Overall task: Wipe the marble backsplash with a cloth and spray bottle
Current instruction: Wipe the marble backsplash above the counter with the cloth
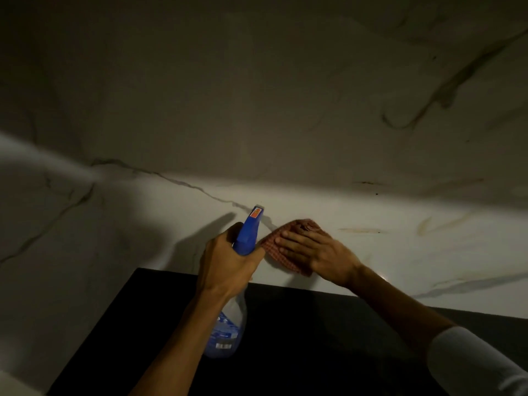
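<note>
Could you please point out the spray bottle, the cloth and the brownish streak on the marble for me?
spray bottle (248, 232): head view, on its blue trigger head.
cloth (271, 247): head view, left part beside the fingers.
brownish streak (364, 230): head view, middle of the stain.

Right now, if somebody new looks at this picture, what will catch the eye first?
Probably the blue spray bottle, held in the left hand at the centre and aimed at the marble backsplash. Just right of it, the right hand lies flat on a reddish checked cloth against the lit lower band of marble, above the black counter.
</note>
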`<action>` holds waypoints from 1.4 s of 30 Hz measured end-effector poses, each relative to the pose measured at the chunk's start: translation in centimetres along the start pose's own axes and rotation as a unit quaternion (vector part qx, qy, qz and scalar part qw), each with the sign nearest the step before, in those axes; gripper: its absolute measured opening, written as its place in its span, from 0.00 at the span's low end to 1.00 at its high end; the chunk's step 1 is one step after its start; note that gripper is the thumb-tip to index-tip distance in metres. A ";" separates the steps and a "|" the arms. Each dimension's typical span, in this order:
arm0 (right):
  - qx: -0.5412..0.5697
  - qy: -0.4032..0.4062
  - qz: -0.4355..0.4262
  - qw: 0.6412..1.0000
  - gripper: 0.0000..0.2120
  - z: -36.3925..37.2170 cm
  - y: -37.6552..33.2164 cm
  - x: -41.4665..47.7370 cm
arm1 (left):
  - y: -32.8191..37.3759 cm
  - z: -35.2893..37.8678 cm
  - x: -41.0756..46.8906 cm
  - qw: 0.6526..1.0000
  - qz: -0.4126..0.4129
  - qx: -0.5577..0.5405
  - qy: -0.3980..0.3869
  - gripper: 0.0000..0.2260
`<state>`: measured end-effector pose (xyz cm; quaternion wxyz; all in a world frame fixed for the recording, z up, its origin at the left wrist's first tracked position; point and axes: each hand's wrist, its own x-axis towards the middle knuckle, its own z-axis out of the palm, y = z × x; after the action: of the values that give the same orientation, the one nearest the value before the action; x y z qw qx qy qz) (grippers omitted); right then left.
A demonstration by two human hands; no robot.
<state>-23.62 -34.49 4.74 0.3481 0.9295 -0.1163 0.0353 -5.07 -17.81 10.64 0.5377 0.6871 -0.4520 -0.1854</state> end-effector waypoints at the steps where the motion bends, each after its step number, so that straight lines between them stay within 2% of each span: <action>1: -0.004 -0.009 -0.006 1.000 0.49 -0.3 0.3 -0.3 | 0.2 0.1 0.0 1.000 0.000 -0.010 -0.004 0.07; 3: -0.008 0.011 0.002 1.000 0.49 -1.4 1.4 -0.7 | 0.6 0.4 -0.1 1.000 -0.003 -0.023 -0.012 0.07; 6: 0.016 0.087 0.034 0.996 0.46 -4.2 4.7 -1.1 | 0.7 0.8 -0.1 1.000 -0.006 -0.016 -0.015 0.06; 9: 0.002 0.206 0.098 0.974 0.28 -8.4 9.1 -1.3 | 1.1 1.3 -0.1 1.000 -0.008 -0.006 -0.015 0.07; 10: -0.015 0.235 0.129 0.963 0.25 -9.8 10.6 -1.3 | 1.4 1.5 -0.1 1.000 -0.004 -0.003 -0.017 0.07; 12: -0.022 0.289 0.186 0.939 0.24 -11.9 13.0 -1.2 | 2.1 1.8 -0.2 1.000 0.007 0.000 -0.018 0.08; 15: 0.012 0.332 0.240 0.912 0.29 -12.8 13.9 -1.0 | 3.2 2.1 -0.3 0.999 0.019 -0.022 -0.015 0.10; 17: 0.018 0.328 0.242 0.913 0.30 -12.1 12.7 -0.6 | 3.7 2.3 -0.4 0.999 0.023 -0.043 -0.015 0.10; 19: 0.017 0.295 0.214 0.931 0.29 -10.2 10.7 -0.1 | 4.1 2.6 -0.2 0.998 0.022 -0.058 -0.012 0.10; 23: -0.016 0.174 0.082 0.981 0.33 -6.5 8.2 -0.9 | 5.0 3.6 -0.2 0.998 0.039 -0.046 -0.007 0.06; 26: -0.035 0.195 0.049 0.979 0.25 -7.7 9.9 -1.2 | 5.6 4.1 -0.4 0.998 0.042 -0.043 0.002 0.09; 29: -0.055 0.254 0.111 0.959 0.23 -11.1 13.9 -1.3 | 6.6 4.3 -0.4 0.997 0.047 -0.058 0.009 0.09; 32: -0.015 0.330 0.244 0.912 0.25 -14.0 17.3 -2.2 | 7.6 4.6 -0.4 0.995 0.063 -0.074 0.011 0.12; 34: 0.023 0.372 0.309 0.875 0.27 -14.7 17.5 -2.3 | 8.1 4.8 -0.5 0.994 0.069 -0.084 0.006 0.12; 36: 0.039 0.384 0.326 0.863 0.31 -14.0 16.3 -1.5 | 8.2 5.0 -0.4 0.994 0.065 -0.089 0.003 0.11; 38: 0.027 0.356 0.286 0.889 0.32 -12.3 14.3 -0.9 | 8.2 5.1 -0.4 0.994 0.060 -0.092 0.005 0.09; 42: 0.007 0.259 0.150 0.954 0.28 -7.8 10.1 -2.0 | 8.2 5.3 -0.5 0.994 0.072 -0.079 0.020 0.07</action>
<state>-27.88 -36.36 16.74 0.3502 0.8628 -0.1596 0.3278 -12.69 -20.57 16.10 0.6113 0.6113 -0.4738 -0.1678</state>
